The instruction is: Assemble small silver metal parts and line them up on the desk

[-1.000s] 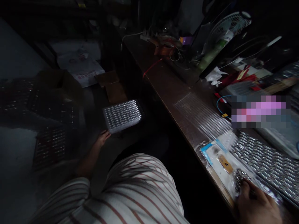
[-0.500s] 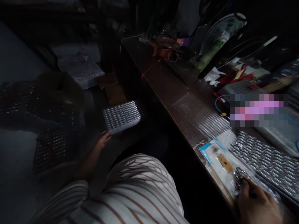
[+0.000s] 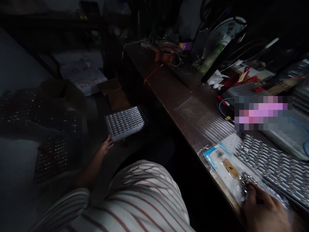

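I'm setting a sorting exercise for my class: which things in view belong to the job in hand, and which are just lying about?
Likely part of the job, judging by the hands:
small metal pieces, at the right hand
gridded tray, by the left hand
bench tray of shiny parts

Apparently just lying about:
fan
crumpled white tissue
purple box

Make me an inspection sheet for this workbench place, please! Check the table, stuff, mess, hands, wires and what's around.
Surface: brown bench, with a clear ribbed sheet on it.
Job's things: tray of shiny pieces beside the bench; metal pile on the bench.
Clutter: fan, crumpled white wad.
Grips: left hand at the tray's corner, right hand at the pile; grasp unclear for both.
Cables: white cable, blue cord.
Surroundings: dim; brown cardboard beyond the tray.
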`<state>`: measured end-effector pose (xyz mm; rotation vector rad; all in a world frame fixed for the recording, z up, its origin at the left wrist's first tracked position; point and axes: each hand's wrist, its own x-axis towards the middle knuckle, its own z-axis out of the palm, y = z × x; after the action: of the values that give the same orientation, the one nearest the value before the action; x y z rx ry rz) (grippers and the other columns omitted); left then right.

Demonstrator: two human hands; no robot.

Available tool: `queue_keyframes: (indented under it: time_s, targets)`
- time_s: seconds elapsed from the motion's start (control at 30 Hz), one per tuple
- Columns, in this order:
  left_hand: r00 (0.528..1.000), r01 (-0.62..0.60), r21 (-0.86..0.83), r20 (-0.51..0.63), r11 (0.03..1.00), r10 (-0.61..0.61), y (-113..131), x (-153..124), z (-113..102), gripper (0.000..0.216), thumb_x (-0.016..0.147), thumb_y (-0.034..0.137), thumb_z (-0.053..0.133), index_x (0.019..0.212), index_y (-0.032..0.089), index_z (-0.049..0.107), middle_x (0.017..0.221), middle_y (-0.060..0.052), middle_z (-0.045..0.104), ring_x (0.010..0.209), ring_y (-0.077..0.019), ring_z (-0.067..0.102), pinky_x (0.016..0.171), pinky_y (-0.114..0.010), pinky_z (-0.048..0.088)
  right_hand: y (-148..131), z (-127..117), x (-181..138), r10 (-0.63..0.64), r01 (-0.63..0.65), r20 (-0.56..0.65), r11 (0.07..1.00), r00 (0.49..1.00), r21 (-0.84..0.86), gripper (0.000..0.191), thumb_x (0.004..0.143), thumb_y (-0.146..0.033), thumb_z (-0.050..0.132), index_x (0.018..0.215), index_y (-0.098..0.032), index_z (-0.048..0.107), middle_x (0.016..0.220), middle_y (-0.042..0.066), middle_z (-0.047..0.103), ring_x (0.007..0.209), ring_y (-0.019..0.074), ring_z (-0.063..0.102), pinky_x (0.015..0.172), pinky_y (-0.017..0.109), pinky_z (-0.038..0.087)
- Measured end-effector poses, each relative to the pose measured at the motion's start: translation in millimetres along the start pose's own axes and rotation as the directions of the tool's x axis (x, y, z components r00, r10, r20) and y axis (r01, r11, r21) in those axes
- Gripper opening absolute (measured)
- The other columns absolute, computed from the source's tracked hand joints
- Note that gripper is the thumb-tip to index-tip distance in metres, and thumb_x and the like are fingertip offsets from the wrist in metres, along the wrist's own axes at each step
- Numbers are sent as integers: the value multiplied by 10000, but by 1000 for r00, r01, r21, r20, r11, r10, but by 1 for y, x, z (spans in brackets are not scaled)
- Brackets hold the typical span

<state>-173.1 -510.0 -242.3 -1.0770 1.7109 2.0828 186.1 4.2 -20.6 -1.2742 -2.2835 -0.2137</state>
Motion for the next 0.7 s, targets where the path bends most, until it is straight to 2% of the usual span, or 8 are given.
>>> queue_keyframes:
  time_s: [0.17, 0.27, 0.5, 0.6, 0.7]
  targets:
    - [1000, 16, 38, -11, 999, -15, 3, -4, 4, 229, 846, 296, 614, 1067, 240, 595, 1144, -59, 607, 1006, -185, 604, 815, -321, 535, -2, -2, 0, 0, 0, -25, 1000, 1000, 18, 455, 816, -487, 422, 953, -169, 717, 788, 112, 618, 665, 243, 518, 524, 314, 325]
    - [1000, 7, 78, -6, 997, -7, 6, -9, 7, 281, 882, 282, 564, 1145, 185, 556, 1165, -80, 580, 991, -194, 593, 822, -377, 526, -2, -3, 0, 2, -2, -16, 1000, 1000, 18, 453, 827, -480, 422, 963, -161, 714, 793, 109, 622, 670, 243, 526, 531, 317, 335]
    - [995, -72, 176, -61, 982, 84, 20, -24, 15, 338, 888, 314, 549, 1185, 154, 532, 1190, -97, 552, 1013, -214, 574, 846, -423, 506, -3, -5, 0, 23, -23, 5, 1000, 1000, 19, 457, 835, -496, 415, 964, -172, 710, 806, 112, 619, 679, 247, 523, 534, 324, 340]
    - [992, -82, 211, -76, 974, 100, 30, -35, 17, 321, 886, 305, 553, 1166, 147, 544, 1181, -95, 558, 1013, -214, 574, 847, -422, 506, -2, -3, 2, 13, -13, 5, 999, 1000, 32, 450, 834, -484, 417, 962, -165, 708, 812, 113, 618, 689, 245, 521, 546, 322, 345]
    - [994, -77, 262, -58, 962, 95, 40, -59, 27, 311, 893, 312, 542, 1164, 160, 546, 1181, -94, 558, 1007, -206, 576, 845, -412, 507, 0, -2, 3, 12, -12, -5, 999, 1000, 34, 445, 842, -465, 421, 957, -147, 711, 826, 109, 627, 716, 235, 532, 579, 310, 359]
